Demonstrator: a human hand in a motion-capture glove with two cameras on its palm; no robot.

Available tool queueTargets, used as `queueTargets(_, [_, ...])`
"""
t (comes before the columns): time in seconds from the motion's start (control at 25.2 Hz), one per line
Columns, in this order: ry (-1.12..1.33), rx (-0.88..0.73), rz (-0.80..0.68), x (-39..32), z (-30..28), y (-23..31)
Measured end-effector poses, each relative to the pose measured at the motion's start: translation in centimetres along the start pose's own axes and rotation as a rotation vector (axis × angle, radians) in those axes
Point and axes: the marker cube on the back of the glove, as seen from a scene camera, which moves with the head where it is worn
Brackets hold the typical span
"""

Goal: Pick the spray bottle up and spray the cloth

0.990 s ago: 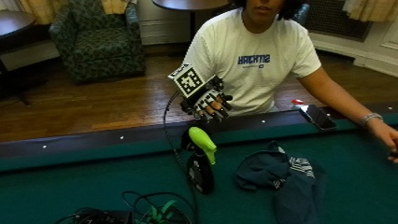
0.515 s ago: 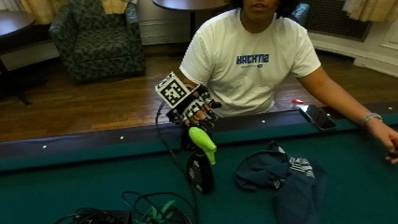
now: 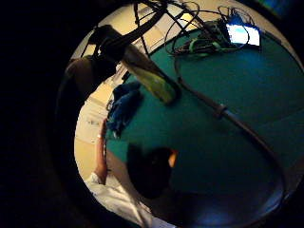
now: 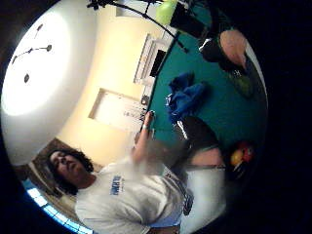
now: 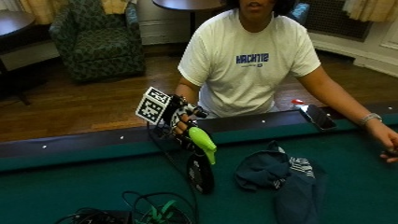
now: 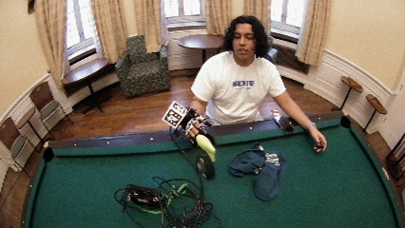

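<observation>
A spray bottle (image 5: 200, 170) with a black body and a lime-green head stands upright on the green felt, just inside the near rail. My gloved right hand (image 5: 179, 122) hovers right behind the green head, fingers loosely curled and holding nothing. From the little finger side palm view the bottle (image 3: 152, 78) shows whole, a short way off the palm. The dark blue cloth (image 5: 280, 175) lies crumpled on the felt beside the bottle, also seen as cloth (image 4: 185, 100) and cloth (image 6: 259, 166). The bare left hand (image 5: 388, 144) rests on the felt at the far side.
A tangle of black and green cables (image 5: 131, 214) with a small device lies on the felt in front of the bottle. A phone (image 5: 317, 116) sits on the wooden rail (image 5: 93, 140). A cable trails from the glove past the bottle.
The gloved hand has come down and sideways from above the rail to just behind the bottle's green head. Bottle and cloth have not moved.
</observation>
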Motion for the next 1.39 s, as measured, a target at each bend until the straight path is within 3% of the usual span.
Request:
queueTargets(0.63, [-0.381, -0.062, 0.179, 2.3, 2.3, -8.5])
queueTargets(0.91, [-0.352, -0.141, 0.186, 2.3, 4.2, -11.8])
queueTargets(1.39, [-0.319, -0.128, 0.164, 1.6, 6.8, -14.4])
